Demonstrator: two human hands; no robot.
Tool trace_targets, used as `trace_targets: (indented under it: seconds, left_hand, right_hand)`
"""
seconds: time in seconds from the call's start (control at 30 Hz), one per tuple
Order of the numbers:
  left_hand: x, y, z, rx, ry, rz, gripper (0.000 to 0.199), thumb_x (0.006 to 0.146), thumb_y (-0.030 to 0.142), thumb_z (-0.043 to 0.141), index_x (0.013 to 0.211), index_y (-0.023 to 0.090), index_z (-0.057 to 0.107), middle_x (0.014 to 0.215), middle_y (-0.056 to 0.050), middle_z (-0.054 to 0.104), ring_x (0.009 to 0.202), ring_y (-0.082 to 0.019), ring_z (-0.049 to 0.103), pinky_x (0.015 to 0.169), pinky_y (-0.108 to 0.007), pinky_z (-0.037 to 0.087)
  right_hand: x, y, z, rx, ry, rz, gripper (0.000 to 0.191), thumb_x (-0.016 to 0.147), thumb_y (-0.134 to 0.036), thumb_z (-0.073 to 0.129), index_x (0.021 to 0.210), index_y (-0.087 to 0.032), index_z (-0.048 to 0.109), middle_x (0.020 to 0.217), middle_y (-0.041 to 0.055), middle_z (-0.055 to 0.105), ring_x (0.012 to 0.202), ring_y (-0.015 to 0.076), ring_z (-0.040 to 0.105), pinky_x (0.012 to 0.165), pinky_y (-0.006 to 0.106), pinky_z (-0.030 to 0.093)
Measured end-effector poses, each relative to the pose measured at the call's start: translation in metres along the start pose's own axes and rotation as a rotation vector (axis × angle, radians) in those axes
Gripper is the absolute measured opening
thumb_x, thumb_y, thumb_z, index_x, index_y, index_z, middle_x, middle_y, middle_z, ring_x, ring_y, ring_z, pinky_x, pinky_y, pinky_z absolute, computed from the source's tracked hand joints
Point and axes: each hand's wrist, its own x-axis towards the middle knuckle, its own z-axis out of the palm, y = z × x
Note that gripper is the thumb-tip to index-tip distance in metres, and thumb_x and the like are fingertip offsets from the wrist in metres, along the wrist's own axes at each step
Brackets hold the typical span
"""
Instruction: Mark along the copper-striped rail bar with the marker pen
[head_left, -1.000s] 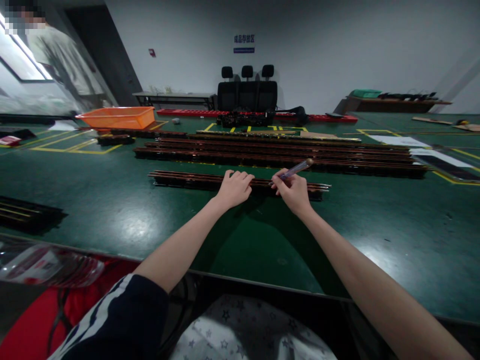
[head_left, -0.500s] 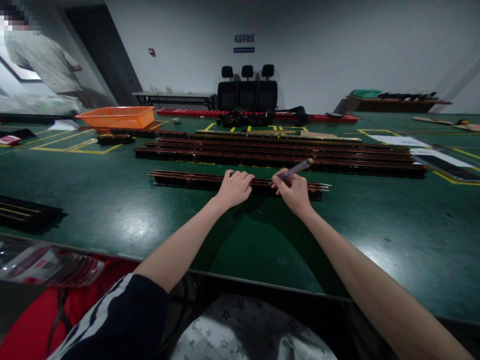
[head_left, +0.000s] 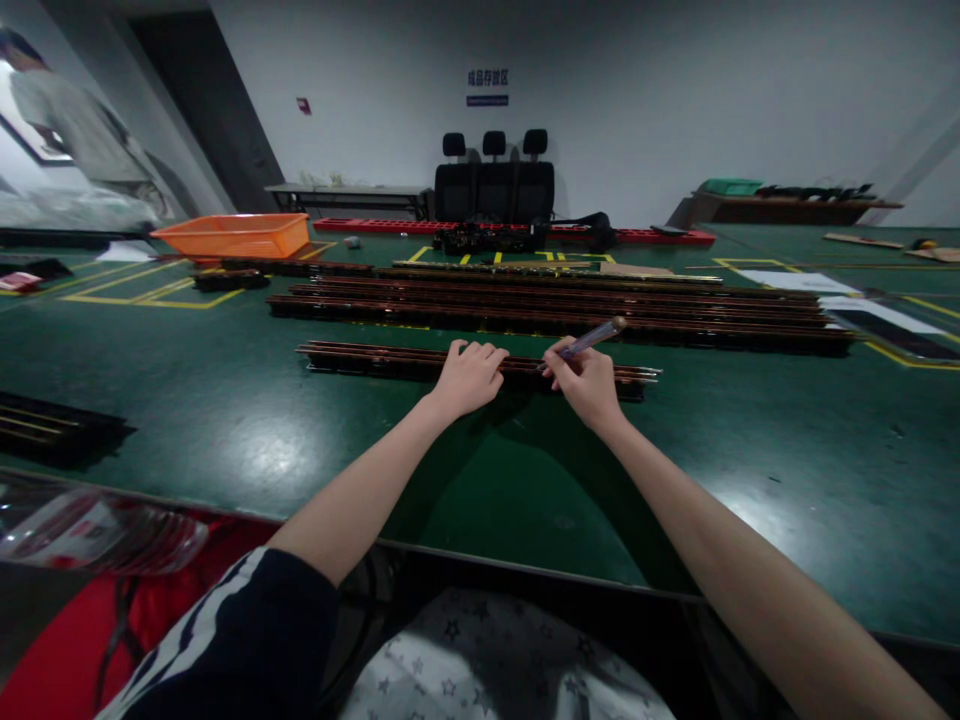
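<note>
A long dark strip bundle with copper-coloured rods [head_left: 367,358] lies crosswise on the green table in front of me. My left hand [head_left: 471,378] is closed over its middle, fingers curled toward the far side. To the right, my right hand [head_left: 586,380] grips a pen [head_left: 596,337] with a clear barrel, tilted with its upper end to the right. The pen's tip points down at the strips, between both hands; whether it touches them I cannot tell. Thin metallic rod ends stick out at the bundle's right end.
Behind it lies a wider row of longer dark strips [head_left: 465,305]. An orange bin [head_left: 240,237] stands at the back left, and another dark strip stack [head_left: 56,428] lies at the left. White papers [head_left: 799,282] are at the right. A person [head_left: 86,125] stands far left.
Both my hands, the pen and the strips look the same as before. The person at the far left has shifted posture, with the arm now lower.
</note>
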Motion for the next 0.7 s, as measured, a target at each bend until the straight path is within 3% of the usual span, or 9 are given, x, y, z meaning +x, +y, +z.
trace_targets:
  seconds: [0.7]
  left_hand:
    - [0.0001, 0.0012, -0.0004, -0.005, -0.009, -0.006, 0.036, 0.092, 0.02, 0.039, 0.123, 0.017, 0.058, 0.121, -0.009, 0.065, 0.109, -0.025, 0.058, 0.102, -0.045, 0.031]
  right_hand:
    - [0.0003, 0.0012, -0.0001, -0.002, -0.006, -0.001, 0.023, 0.081, -0.039, 0.056, 0.071, -0.019, 0.058, 0.058, 0.0036, 0.063, 0.053, 0.0163, 0.06, 0.054, 0.029, 0.048]
